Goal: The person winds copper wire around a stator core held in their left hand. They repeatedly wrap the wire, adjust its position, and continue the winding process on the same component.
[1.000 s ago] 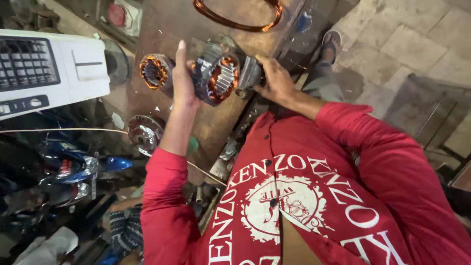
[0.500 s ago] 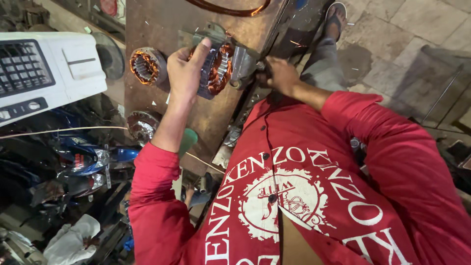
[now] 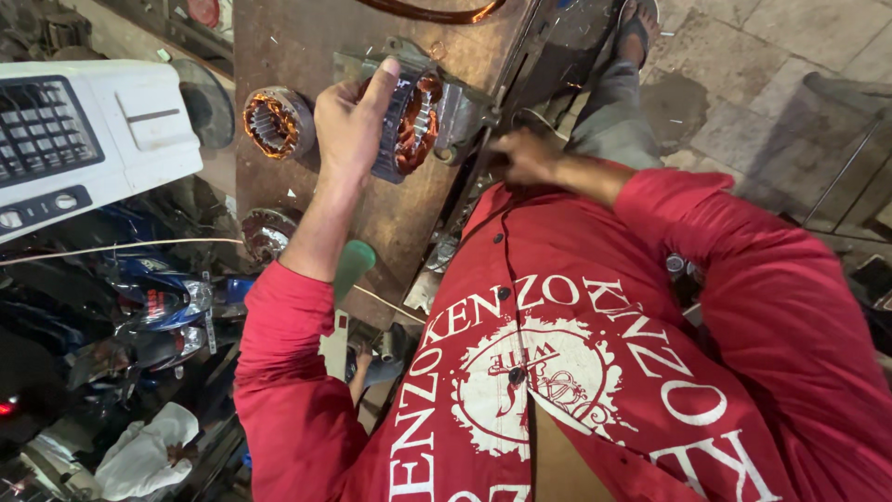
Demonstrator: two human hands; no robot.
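Stator core [image 3: 413, 125], a ring of steel laminations with copper windings showing inside its bore, stands on edge on the brown workbench [image 3: 297, 56], and we place everything else from it. Our left hand [image 3: 351, 121] is wrapped over its near-left side, fingers curled round the outer rim and the thumb raised against its top edge, so the grip is closed on the core. Just behind and to the right of the core sits a grey metal housing [image 3: 455, 102], touching it or nearly so; we cannot tell which. To the left of the core, a little apart, a second, smaller wound stator [image 3: 274, 121] lies on the same bench. Below and left of the core, at the bench edge, rests a round metal end cover [image 3: 265, 232], and a green handle [image 3: 353, 265] pokes out near our forearm. Our right hand [image 3: 525, 153] is to the right of the core, off the bench edge, loosely closed; we cannot tell whether it holds anything. Far left of the core is a white machine with a keypad [image 3: 84, 130].
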